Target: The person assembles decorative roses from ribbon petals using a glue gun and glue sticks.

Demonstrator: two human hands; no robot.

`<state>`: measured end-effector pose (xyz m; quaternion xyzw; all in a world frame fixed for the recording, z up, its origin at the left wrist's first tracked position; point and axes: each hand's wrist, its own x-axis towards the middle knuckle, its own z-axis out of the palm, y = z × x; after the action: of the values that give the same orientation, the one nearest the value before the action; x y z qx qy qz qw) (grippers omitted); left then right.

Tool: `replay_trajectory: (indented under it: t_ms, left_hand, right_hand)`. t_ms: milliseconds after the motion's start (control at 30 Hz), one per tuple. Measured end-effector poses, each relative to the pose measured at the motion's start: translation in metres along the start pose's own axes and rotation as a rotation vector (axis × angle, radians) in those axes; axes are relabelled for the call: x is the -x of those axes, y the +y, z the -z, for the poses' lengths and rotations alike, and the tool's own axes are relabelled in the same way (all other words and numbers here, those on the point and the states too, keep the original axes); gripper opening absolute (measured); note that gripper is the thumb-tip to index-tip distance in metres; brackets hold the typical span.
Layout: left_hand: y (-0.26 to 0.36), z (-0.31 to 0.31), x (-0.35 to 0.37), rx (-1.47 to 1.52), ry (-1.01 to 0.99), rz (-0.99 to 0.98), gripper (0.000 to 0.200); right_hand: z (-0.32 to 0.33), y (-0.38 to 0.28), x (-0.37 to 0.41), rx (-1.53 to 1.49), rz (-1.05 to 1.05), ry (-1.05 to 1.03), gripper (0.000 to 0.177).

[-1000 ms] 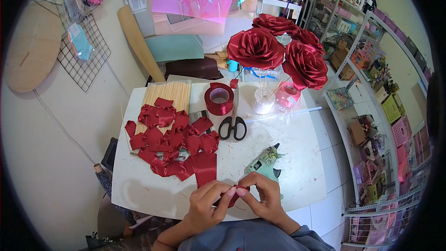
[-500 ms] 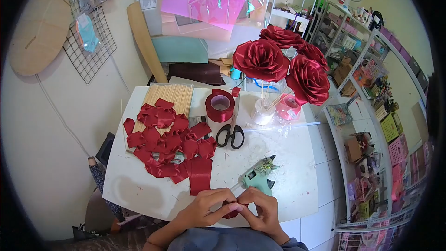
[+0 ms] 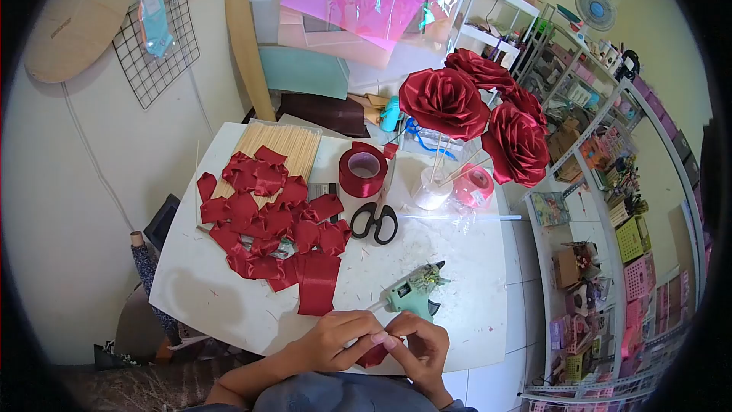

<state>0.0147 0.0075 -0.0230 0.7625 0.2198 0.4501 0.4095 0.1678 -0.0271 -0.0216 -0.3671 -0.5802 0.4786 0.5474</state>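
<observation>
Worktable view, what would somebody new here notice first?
Probably the big dark-red roses, standing in a white holder at the table's far right. Next, the heap of shiny red pieces on the left, partly over pale sticks. Then the left hand and right hand pinching another red piece at the near edge.
</observation>
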Motion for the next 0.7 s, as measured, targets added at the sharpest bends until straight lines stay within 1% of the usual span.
replay_trajectory:
  t_ms: [33, 100, 133, 200, 233, 300, 333, 400, 433, 500, 533, 600, 633, 700]
  left_hand:
    - [0.002, 0.000, 0.000, 0.000, -0.001, 0.001, 0.006]
    - [0.007, 0.001, 0.001, 0.002, 0.087, 0.134, 0.005]
    - [0.006, 0.001, 0.001, 0.001, 0.084, 0.135, 0.005]
    - [0.003, -0.002, 0.001, -0.086, 0.223, 0.164, 0.005]
    - [0.004, -0.002, 0.000, -0.088, 0.220, 0.164, 0.005]
    - [0.005, -0.003, -0.001, -0.100, 0.304, 0.190, 0.007]
    - [0.006, -0.002, -0.002, -0.105, 0.302, 0.191, 0.007]
    - [0.008, -0.001, -0.003, -0.056, 0.290, 0.273, 0.009]
    - [0.007, -0.001, -0.002, -0.058, 0.286, 0.274, 0.009]
    - [0.001, -0.001, 0.003, 0.211, 0.262, 0.361, 0.011]
    - [-0.002, 0.000, 0.005, 0.210, 0.262, 0.361, 0.011]
    - [-0.006, 0.002, 0.009, 0.384, 0.170, 0.411, 0.013]
    - [-0.005, 0.004, 0.010, 0.383, 0.171, 0.412, 0.013]
    - [-0.001, 0.007, 0.010, 0.503, 0.142, 0.511, 0.016]
  right_hand:
    - [0.000, 0.000, 0.000, -0.001, 0.000, 0.001, 0.009]
    - [0.000, 0.001, 0.001, -0.293, -0.085, -0.014, 0.017]
    - [-0.001, 0.000, 0.000, -0.294, -0.085, -0.012, 0.017]
    - [-0.003, -0.002, -0.002, -0.353, -0.126, 0.007, 0.023]
    - [-0.004, -0.002, -0.003, -0.355, -0.124, 0.009, 0.023]
    - [-0.007, -0.002, -0.005, -0.249, -0.155, 0.027, 0.019]
    - [-0.008, 0.000, -0.005, -0.254, -0.154, 0.026, 0.019]
    - [-0.008, 0.007, -0.002, -0.074, -0.163, 0.037, 0.014]
    - [-0.008, 0.007, -0.003, -0.077, -0.163, 0.039, 0.014]
    - [-0.007, 0.005, -0.004, -0.099, -0.179, 0.045, 0.010]
    - [-0.006, 0.005, -0.003, -0.099, -0.179, 0.046, 0.010]
    - [-0.004, 0.006, -0.001, -0.024, -0.190, -0.015, 0.009]
    - [-0.003, 0.006, -0.001, -0.025, -0.190, -0.017, 0.009]
    - [-0.002, 0.006, -0.001, -0.029, -0.187, -0.055, 0.009]
